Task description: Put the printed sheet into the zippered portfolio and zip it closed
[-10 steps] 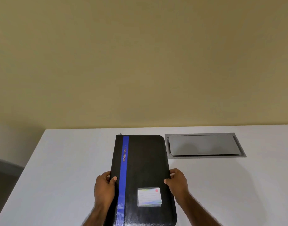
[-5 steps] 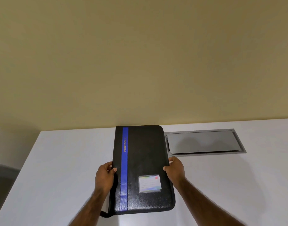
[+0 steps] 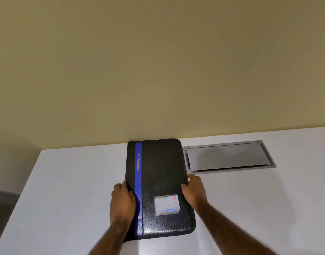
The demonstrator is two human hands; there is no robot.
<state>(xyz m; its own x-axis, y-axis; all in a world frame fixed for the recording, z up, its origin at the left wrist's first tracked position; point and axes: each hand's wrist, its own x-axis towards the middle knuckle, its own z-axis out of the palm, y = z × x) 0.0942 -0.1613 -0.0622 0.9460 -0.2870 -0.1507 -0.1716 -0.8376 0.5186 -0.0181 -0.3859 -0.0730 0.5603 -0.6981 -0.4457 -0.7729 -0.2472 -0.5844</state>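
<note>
White tabletop (image 3: 65,190) under a beige wall, closed black blue-striped zippered portfolio (image 3: 161,181) flat before me, my left hand (image 3: 123,201) gripping its left edge, right hand (image 3: 194,192) its right edge.

Portfolio (image 3: 161,181) on the worktop (image 3: 65,181), lengthwise, its far end at the rear edge by the wall. Left hand (image 3: 122,203) grips its left edge, right hand (image 3: 194,190) its right edge. Card pocket (image 3: 167,204) on the cover, near right. Hatch (image 3: 228,156) set into the worktop just beside the portfolio's right, along the rear edge.
</note>
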